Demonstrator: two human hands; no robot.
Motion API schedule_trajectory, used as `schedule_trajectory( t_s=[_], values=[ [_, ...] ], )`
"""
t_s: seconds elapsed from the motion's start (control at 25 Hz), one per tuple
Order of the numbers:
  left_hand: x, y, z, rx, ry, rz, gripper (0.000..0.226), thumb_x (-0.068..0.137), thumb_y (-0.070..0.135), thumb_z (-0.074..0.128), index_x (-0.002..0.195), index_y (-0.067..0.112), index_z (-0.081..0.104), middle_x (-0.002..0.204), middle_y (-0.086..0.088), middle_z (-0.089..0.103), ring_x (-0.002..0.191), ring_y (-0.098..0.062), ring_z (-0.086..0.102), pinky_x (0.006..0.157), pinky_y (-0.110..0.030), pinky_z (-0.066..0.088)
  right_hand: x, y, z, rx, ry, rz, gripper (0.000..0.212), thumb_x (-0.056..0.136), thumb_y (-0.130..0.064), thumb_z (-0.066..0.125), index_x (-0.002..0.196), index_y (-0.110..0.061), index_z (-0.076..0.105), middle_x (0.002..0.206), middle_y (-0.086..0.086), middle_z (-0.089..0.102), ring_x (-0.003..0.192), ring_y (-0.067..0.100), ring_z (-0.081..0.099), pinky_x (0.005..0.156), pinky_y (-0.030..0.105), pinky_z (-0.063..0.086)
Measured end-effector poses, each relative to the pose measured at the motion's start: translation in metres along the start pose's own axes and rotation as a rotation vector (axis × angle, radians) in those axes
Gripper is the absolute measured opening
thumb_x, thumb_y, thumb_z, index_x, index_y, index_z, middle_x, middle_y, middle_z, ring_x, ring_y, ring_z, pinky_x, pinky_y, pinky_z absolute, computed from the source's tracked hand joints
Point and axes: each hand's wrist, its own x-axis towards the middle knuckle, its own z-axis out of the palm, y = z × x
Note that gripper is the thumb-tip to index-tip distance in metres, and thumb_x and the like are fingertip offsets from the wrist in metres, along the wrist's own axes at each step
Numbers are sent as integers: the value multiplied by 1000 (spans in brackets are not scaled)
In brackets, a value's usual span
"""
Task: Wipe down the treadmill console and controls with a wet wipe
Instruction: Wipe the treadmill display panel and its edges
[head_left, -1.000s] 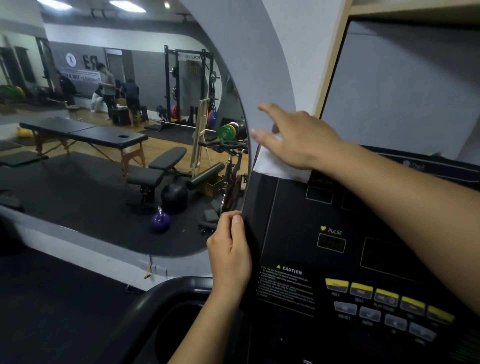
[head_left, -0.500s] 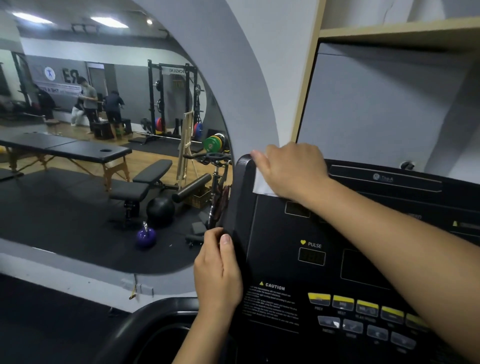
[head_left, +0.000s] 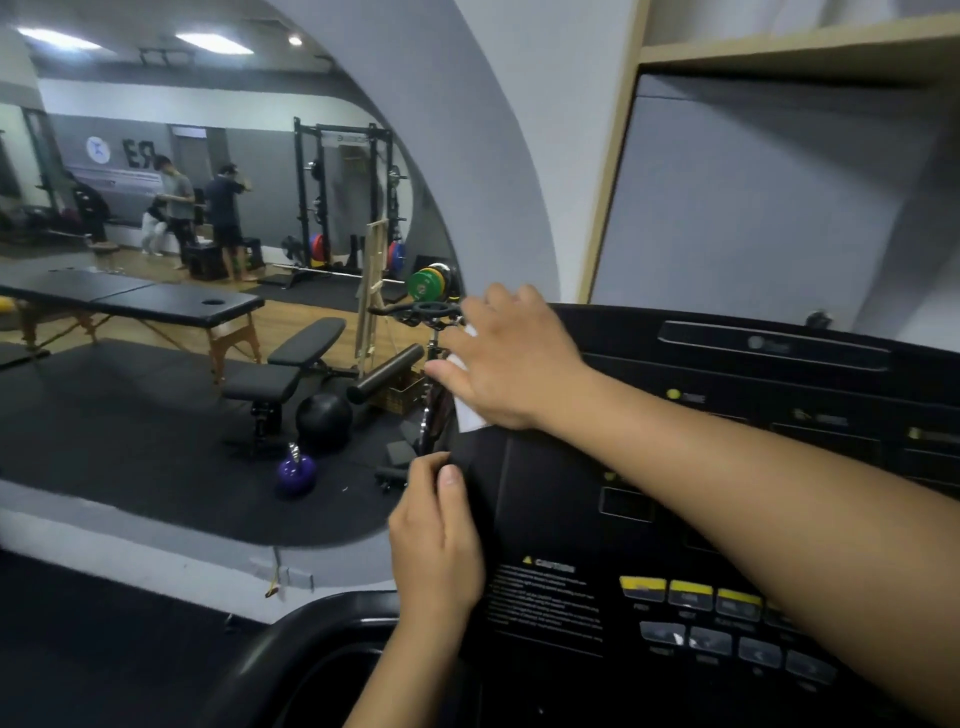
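— Wipe (head_left: 470, 418), white: location?
— Centre of frame, on treadmill console (head_left: 571, 499), its upper-left corner; right hand (head_left: 514, 364) presses it flat, fingers spread.
— Left hand (head_left: 436, 540)?
— Lower centre; grips console's left edge, thumb on front.

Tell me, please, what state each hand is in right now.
Left hand: closed, gripping the edge of the console.
Right hand: open, pressing the wipe flat on the console.
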Motion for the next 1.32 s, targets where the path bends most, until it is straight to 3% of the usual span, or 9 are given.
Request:
schedule_trajectory(
  t_s=[0.2,0.44,0.56,0.68,0.8,0.88,1.12,1.24,1.32],
  values=[
    [0,3,-1,40,-38,-43,31,92,49,29,96,29,53,79,12,59,76,-1,54,65,-7,34,-23,42,-6,45,17,228,49,99,-54,26,112,-16,55,94,11,64,83,33,61,60,34,30],
    [-1,5,2,77,-44,-122,20,92,47,33,94,34,48,79,18,57,77,5,53,62,-11,33,-56,75,-5,-23,14,342,52,98,-52,21,99,-12,54,83,10,62,71,33,56,56,34,32],
    [-2,5,3,97,-34,-132,25,93,44,34,98,28,51,81,14,58,75,-7,51,65,-27,33,-28,46,-4,16,0,284,53,98,-54,22,109,-12,52,98,11,62,87,32,57,65,37,32],
    [-1,9,4,183,-44,-135,26,99,40,36,103,20,53,85,5,61,76,-16,51,67,-32,33,-15,18,-2,2,-10,201,54,99,-53,26,130,-13,44,120,14,55,105,32,51,80,42,36],
    [0,14,2,204,-95,-215,20,100,40,37,102,24,49,90,2,64,83,-23,57,70,-35,36,-41,6,2,-51,-78,98,65,97,-56,22,150,-18,21,155,19,23,141,36,20,112,53,17],
    [8,23,0,119,-126,-237,18,99,42,37,100,28,48,93,2,64,88,-24,59,72,-36,39,-69,7,6,-85,-104,-18,70,96,-58,18,154,-18,9,161,17,3,147,34,-1,116,56,4],
    [79,61,10,-62,-178,1,27,97,46,32,101,27,50,100,4,63,93,-15,57,79,-34,41,-121,24,7,-127,-188,-49,74,96,-60,13,154,-16,-1,161,14,-6,148,30,-10,118,53,3],
    [107,70,31,-135,-312,46,48,98,52,19,113,24,54,111,5,62,105,-12,55,97,-39,42,-87,45,-1,-121,-148,110,76,94,-61,9,154,-16,2,162,14,2,148,32,1,117,53,7],
    [112,69,40,-182,-374,-13,63,95,58,12,126,25,55,129,3,60,123,-15,52,110,-42,36,-53,48,-7,-58,-131,275,72,94,-59,18,151,-15,20,151,16,32,134,36,33,106,52,27]
  ],
)
